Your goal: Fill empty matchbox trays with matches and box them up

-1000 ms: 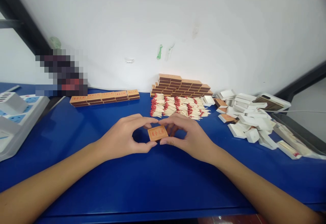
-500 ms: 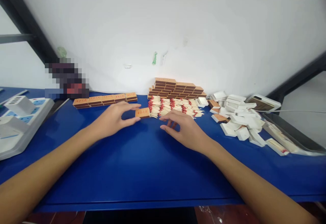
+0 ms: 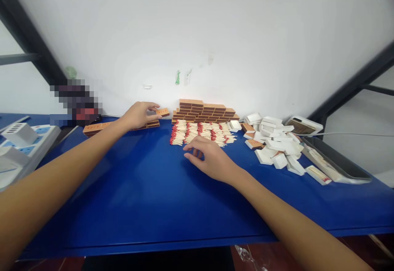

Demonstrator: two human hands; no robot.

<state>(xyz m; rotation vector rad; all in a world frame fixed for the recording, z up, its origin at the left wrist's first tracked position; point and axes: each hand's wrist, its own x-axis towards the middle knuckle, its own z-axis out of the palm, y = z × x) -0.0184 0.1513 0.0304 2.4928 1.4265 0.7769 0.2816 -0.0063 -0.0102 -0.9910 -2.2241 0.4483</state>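
Observation:
My left hand [image 3: 140, 115] grips a matchbox [image 3: 162, 112] by one end, between thumb and fingers, at the right end of a row of matchboxes [image 3: 95, 128]. My forearm and hand hide part of that row. Whether the held box touches the row I cannot tell. Over the blue table, my right hand [image 3: 209, 158] hovers with nothing in it, its fingers curved and apart from the thumb. Just beyond it lies a pile of red-tipped matches [image 3: 201, 132]. Behind the matches rises a stepped stack of matchboxes [image 3: 203, 111] by the wall.
On the right lies a heap of white matchbox trays [image 3: 275, 139] with a few orange sleeves. One tray with matches [image 3: 318, 175] sits beside it. A phone [image 3: 303, 125] with a cable leans behind. At the left stands a power strip [image 3: 43, 139] with plugs.
My left hand has carried the matchbox back and left, from in front of the matches to the row's end. My right hand stays nearly in place, and the view has shifted slightly.

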